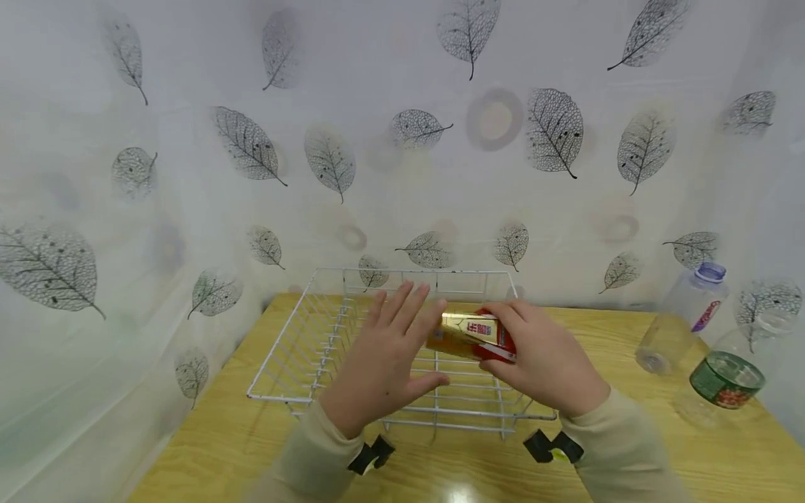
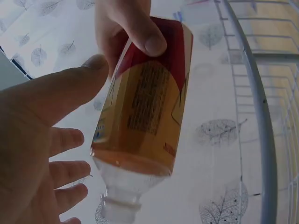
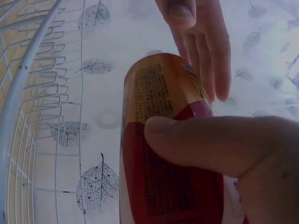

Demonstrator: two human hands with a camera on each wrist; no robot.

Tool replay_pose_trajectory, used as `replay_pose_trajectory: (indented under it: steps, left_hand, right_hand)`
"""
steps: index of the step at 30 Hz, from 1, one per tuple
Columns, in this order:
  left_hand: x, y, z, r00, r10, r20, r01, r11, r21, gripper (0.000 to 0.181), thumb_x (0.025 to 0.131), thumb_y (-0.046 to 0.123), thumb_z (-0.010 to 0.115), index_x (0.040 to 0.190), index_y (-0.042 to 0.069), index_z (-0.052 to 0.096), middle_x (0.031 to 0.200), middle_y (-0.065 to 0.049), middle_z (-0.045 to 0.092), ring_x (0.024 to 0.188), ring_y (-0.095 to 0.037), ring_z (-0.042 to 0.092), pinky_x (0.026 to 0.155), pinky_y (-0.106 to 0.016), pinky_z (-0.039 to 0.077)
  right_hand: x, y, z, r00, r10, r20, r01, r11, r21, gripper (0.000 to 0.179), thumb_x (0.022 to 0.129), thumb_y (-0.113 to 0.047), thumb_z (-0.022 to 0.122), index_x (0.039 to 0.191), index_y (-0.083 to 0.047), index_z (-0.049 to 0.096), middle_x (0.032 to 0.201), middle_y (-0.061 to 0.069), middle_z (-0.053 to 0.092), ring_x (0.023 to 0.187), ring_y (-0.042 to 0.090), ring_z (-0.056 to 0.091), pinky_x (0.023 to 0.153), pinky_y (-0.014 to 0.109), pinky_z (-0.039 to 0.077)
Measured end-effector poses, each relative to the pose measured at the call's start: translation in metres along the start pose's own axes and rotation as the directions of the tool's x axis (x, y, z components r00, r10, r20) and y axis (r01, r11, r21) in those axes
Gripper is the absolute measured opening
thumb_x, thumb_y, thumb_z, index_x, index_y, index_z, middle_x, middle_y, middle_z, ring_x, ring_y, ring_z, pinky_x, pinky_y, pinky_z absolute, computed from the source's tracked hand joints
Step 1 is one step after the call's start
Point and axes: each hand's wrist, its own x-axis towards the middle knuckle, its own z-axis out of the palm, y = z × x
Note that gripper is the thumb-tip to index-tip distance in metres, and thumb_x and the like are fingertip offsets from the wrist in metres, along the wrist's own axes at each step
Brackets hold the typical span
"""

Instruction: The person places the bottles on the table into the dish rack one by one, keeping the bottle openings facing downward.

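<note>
My right hand point(image 1: 547, 356) grips a bottle with a red and gold label point(image 1: 470, 332), its thumb laid across the printed side in the right wrist view. Clear plastic shows at the neck end point(image 2: 122, 179) in the left wrist view. Beside the gold end is my left hand point(image 1: 383, 363), fingers straight and spread, thumb held apart, nothing in its grasp. Both hands and the bottle are above a white wire dish rack point(image 1: 270, 398), overlapping its middle and right side in the head view.
On the right of the wooden table point(image 1: 207, 447) stands a clear bottle with a purple neck point(image 1: 682, 314). Nearer the right edge is a clear bottle with a green label point(image 1: 726, 381). A leaf-patterned curtain point(image 1: 377, 63) hangs behind and along the left.
</note>
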Motion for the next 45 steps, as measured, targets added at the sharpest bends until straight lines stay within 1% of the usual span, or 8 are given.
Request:
replay_pose_trajectory:
  steps: [8, 19, 25, 32, 36, 40, 42, 45]
  left_hand:
    - [0.001, 0.007, 0.019, 0.997, -0.034, 0.065, 0.033, 0.999, 0.012, 0.098, 0.081, 0.061, 0.078, 0.155, 0.009, 0.041, 0.160, -0.014, 0.035, 0.150, -0.032, 0.025, 0.122, -0.052, 0.015]
    - [0.000, 0.008, 0.026, 0.993, -0.070, 0.096, 0.069, 0.998, 0.012, 0.088, 0.075, 0.048, 0.089, 0.145, 0.009, 0.052, 0.133, -0.004, 0.061, 0.121, -0.023, 0.059, 0.103, -0.042, 0.048]
    - [-0.002, 0.009, 0.028, 0.986, -0.088, 0.140, 0.085, 0.996, 0.026, 0.085, 0.075, 0.050, 0.088, 0.143, 0.011, 0.054, 0.128, -0.002, 0.064, 0.114, -0.021, 0.063, 0.095, -0.040, 0.054]
    - [-0.002, 0.007, 0.026, 0.982, -0.105, 0.159, 0.110, 0.994, -0.022, 0.083, 0.077, 0.050, 0.086, 0.142, 0.011, 0.054, 0.129, -0.003, 0.065, 0.113, -0.021, 0.064, 0.092, -0.038, 0.056]
    - [-0.001, 0.005, 0.024, 0.975, -0.127, 0.183, 0.143, 0.987, -0.077, 0.080, 0.080, 0.049, 0.085, 0.143, 0.010, 0.053, 0.128, -0.003, 0.066, 0.110, -0.020, 0.066, 0.087, -0.037, 0.058]
    - [-0.001, 0.001, 0.022, 0.970, -0.160, 0.185, 0.187, 0.972, -0.140, 0.077, 0.083, 0.047, 0.083, 0.144, 0.011, 0.052, 0.127, -0.003, 0.066, 0.105, -0.017, 0.067, 0.079, -0.034, 0.059]
    - [-0.001, -0.001, 0.021, 0.968, -0.179, 0.176, 0.211, 0.959, -0.191, 0.076, 0.084, 0.046, 0.082, 0.144, 0.011, 0.052, 0.127, -0.003, 0.066, 0.102, -0.016, 0.067, 0.076, -0.033, 0.058]
    - [0.000, -0.003, 0.020, 0.961, -0.222, 0.164, 0.262, 0.922, -0.287, 0.076, 0.085, 0.046, 0.081, 0.146, 0.013, 0.051, 0.127, -0.002, 0.066, 0.098, -0.013, 0.065, 0.074, -0.031, 0.056]
  right_hand:
    - [0.007, -0.013, 0.023, 0.993, -0.111, -0.033, 0.109, 0.993, -0.051, 0.079, 0.068, -0.032, 0.094, 0.136, -0.011, 0.059, 0.123, 0.006, 0.062, 0.106, 0.024, 0.062, 0.076, 0.042, 0.058]
    - [0.008, -0.021, 0.034, 0.992, -0.128, -0.025, 0.126, 0.991, -0.054, 0.078, 0.066, -0.031, 0.095, 0.134, -0.011, 0.061, 0.119, 0.002, 0.063, 0.104, 0.023, 0.061, 0.077, 0.040, 0.057]
    - [0.006, -0.022, 0.037, 0.992, -0.128, 0.004, 0.128, 0.991, -0.040, 0.079, 0.067, -0.031, 0.096, 0.135, -0.011, 0.060, 0.120, 0.001, 0.064, 0.109, 0.023, 0.061, 0.084, 0.041, 0.056]
    - [0.007, -0.021, 0.036, 0.992, -0.126, 0.015, 0.127, 0.992, -0.024, 0.081, 0.068, -0.031, 0.095, 0.138, -0.012, 0.059, 0.127, 0.003, 0.062, 0.114, 0.024, 0.059, 0.085, 0.042, 0.056]
    - [0.008, -0.019, 0.032, 0.992, -0.123, 0.001, 0.123, 0.991, 0.045, 0.084, 0.070, -0.030, 0.095, 0.142, -0.012, 0.056, 0.134, 0.006, 0.057, 0.115, 0.025, 0.059, 0.084, 0.043, 0.057]
    - [0.008, -0.016, 0.026, 0.997, -0.080, -0.015, 0.082, 0.978, 0.192, 0.091, 0.073, -0.031, 0.094, 0.150, -0.017, 0.047, 0.146, 0.007, 0.048, 0.117, 0.028, 0.059, 0.083, 0.042, 0.059]
    - [0.008, -0.014, 0.023, 0.999, -0.045, -0.022, 0.050, 0.955, 0.291, 0.095, 0.075, -0.030, 0.092, 0.154, -0.020, 0.040, 0.150, 0.006, 0.043, 0.120, 0.029, 0.056, 0.085, 0.044, 0.058]
    - [0.007, -0.010, 0.020, 0.999, 0.011, -0.047, 0.011, 0.897, 0.442, 0.099, 0.080, -0.028, 0.089, 0.159, -0.024, 0.031, 0.155, 0.006, 0.039, 0.128, 0.030, 0.051, 0.093, 0.052, 0.053]
